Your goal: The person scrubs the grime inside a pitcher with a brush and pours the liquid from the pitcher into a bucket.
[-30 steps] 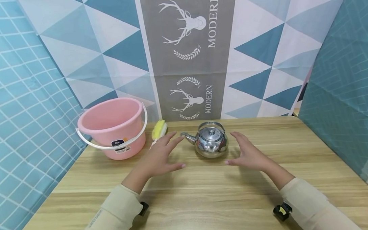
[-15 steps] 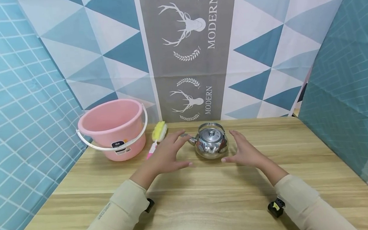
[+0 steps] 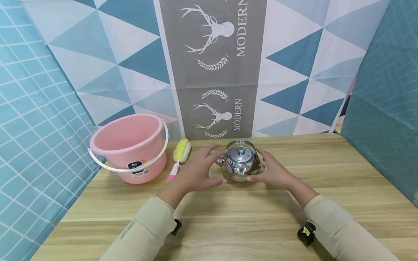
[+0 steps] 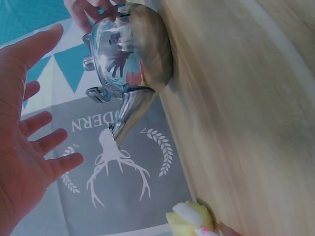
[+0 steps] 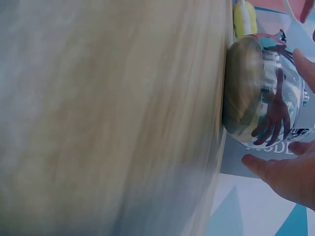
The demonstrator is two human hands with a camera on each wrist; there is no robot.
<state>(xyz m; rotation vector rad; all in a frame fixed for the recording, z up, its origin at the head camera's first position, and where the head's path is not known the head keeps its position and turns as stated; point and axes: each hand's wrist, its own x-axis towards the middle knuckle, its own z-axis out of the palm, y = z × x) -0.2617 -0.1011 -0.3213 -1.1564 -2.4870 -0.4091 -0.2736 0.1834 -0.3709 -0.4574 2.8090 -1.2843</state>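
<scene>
A shiny steel teapot (image 3: 238,168) with a lid and an arched top handle stands upright on the wooden table, its spout pointing left. My left hand (image 3: 200,170) is at the spout side, fingers spread and thumb apart; the left wrist view shows a gap between this hand (image 4: 22,152) and the teapot (image 4: 142,49). On the opposite side, my right hand (image 3: 272,170) is close around the teapot's belly, its thumb near the front. Whether its fingertips touch the metal I cannot tell. In the right wrist view, its fingers lie beside the teapot (image 5: 246,93).
A pink bucket (image 3: 155,163) with a white handle stands at the back left. Between it and my left hand lies a yellow and white sponge brush (image 3: 181,150) with a pink-ended handle. Patterned cloth (image 3: 214,72) hangs behind the table (image 3: 240,229).
Both hands have moved inward toward the teapot, the left one rightward and the right one leftward. The brush handle has come into sight. The teapot has stayed in place.
</scene>
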